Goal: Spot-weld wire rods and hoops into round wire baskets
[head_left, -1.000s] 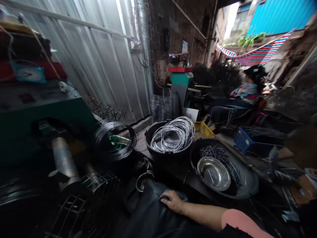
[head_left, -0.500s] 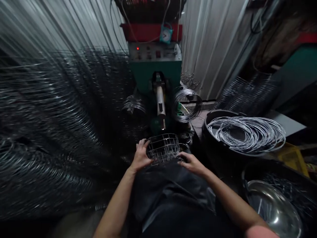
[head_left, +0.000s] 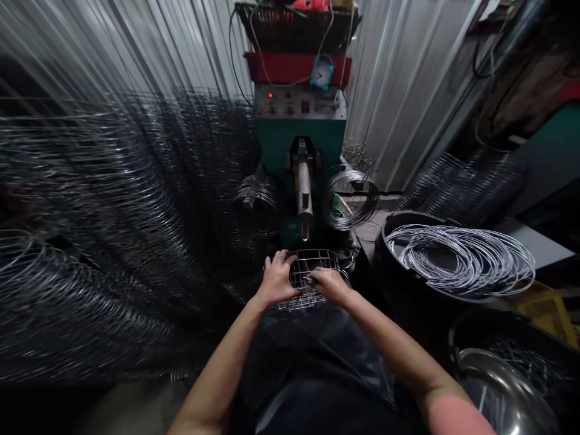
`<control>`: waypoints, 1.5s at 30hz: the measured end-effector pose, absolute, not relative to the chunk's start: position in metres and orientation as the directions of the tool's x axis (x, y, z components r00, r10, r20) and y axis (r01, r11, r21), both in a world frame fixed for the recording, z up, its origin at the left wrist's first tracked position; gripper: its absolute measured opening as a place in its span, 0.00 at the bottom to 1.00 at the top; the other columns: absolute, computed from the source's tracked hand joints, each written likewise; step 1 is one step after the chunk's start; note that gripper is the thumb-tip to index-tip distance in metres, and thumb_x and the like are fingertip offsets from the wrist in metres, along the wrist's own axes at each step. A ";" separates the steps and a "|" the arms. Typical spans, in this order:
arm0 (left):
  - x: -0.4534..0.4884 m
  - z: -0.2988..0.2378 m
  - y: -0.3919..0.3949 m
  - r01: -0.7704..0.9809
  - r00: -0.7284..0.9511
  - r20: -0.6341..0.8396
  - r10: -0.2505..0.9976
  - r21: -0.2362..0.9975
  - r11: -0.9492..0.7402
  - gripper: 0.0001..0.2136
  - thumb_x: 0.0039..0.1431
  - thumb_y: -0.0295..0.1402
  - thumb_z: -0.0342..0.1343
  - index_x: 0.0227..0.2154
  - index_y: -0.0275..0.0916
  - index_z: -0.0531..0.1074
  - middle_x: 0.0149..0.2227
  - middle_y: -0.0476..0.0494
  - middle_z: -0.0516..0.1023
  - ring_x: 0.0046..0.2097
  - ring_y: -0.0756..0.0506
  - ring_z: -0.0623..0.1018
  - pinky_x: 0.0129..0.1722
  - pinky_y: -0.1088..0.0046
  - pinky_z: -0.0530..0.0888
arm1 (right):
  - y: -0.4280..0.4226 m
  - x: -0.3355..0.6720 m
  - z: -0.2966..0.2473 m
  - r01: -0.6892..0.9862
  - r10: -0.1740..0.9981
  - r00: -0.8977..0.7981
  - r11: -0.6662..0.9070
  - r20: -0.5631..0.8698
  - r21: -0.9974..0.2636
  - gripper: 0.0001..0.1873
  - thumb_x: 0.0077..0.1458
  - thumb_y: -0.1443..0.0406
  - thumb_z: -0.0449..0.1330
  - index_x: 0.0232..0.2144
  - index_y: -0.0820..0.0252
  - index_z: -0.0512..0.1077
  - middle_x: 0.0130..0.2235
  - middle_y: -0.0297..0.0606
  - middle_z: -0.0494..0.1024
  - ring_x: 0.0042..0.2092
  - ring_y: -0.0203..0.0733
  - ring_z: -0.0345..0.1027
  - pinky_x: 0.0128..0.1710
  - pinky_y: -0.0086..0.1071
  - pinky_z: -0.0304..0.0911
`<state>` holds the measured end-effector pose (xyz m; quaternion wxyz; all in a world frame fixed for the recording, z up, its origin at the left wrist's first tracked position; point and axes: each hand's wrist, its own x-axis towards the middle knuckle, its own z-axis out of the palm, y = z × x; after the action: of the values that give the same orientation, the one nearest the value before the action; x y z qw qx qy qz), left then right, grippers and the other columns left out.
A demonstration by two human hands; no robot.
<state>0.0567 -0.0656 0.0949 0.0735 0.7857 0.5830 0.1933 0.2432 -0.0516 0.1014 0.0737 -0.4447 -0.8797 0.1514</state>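
A wire basket [head_left: 312, 260] of thin metal rods sits low in front of me, just above my dark apron [head_left: 312, 356]. My left hand [head_left: 277, 279] grips its left side, thumb towards the inside and fingers over the outer rods. With bent fingers, my right hand [head_left: 330, 284] reaches over the right part of the basket; its fingertips are close together at the wires, and what they pinch is too small to make out. Right beyond the basket stands a green machine [head_left: 276, 136] with a metal arm [head_left: 305, 193] pointing down towards me.
Tall stacks of wire rings [head_left: 149, 199] fill the left side. Wire coils [head_left: 356, 199] hang beside the machine. At the right are a black tub [head_left: 394, 266] with loose wire hoops [head_left: 471, 260] and a shiny metal bowl [head_left: 502, 393]. A small clock [head_left: 321, 74] hangs above.
My right hand has moved inward from the basket's right rim to over its wires. My left hand stays on the left side. The whole view has shifted slightly.
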 end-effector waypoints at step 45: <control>0.047 0.095 0.025 0.883 0.103 0.179 0.978 0.436 -0.173 0.40 0.32 0.43 0.68 0.53 0.38 0.63 0.58 0.31 0.60 0.61 0.33 0.59 0.56 0.50 0.60 | 0.022 0.237 0.090 0.773 0.839 -0.499 0.544 0.218 -0.327 0.10 0.57 0.66 0.56 0.40 0.53 0.75 0.44 0.36 0.76 0.40 0.38 0.72 0.35 0.27 0.62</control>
<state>0.0472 0.0248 0.0948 0.1099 0.7346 0.6337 0.2163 0.2367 0.0222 0.0904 0.1774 -0.4680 -0.8607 0.0934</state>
